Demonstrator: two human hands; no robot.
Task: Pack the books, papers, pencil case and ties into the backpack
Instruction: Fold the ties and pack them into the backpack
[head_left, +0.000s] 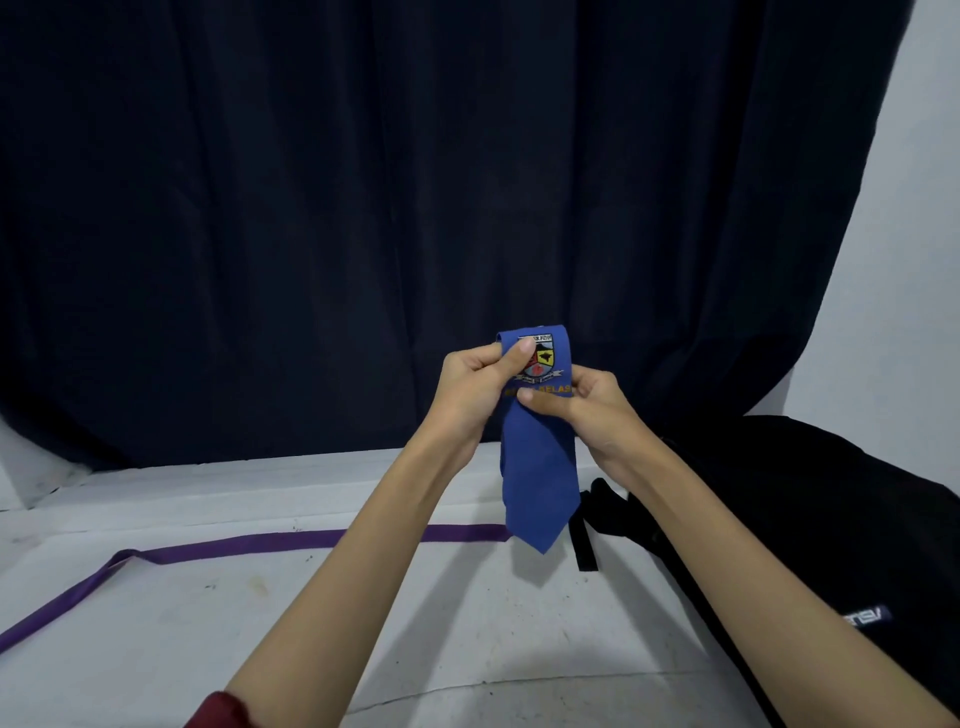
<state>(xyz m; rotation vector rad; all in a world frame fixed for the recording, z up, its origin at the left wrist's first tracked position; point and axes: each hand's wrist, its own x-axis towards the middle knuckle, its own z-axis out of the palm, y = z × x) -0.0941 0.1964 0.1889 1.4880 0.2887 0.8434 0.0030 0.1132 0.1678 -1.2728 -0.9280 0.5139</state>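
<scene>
A blue tie (540, 467) with an embroidered crest is held up in front of me, folded over at the top, its pointed tip hanging just above the white table (260, 597). My left hand (478, 384) pinches its upper left edge, thumb over the crest. My right hand (582, 405) pinches the tie lower down on the right side. A black backpack (810, 519) lies on the table at the right, under my right forearm. A purple tie (208, 551) lies stretched flat across the table to the left.
A dark curtain (363, 208) hangs behind the table. A white wall (914, 260) shows at the right. A black backpack strap (584, 540) lies on the table beside the blue tie's tip.
</scene>
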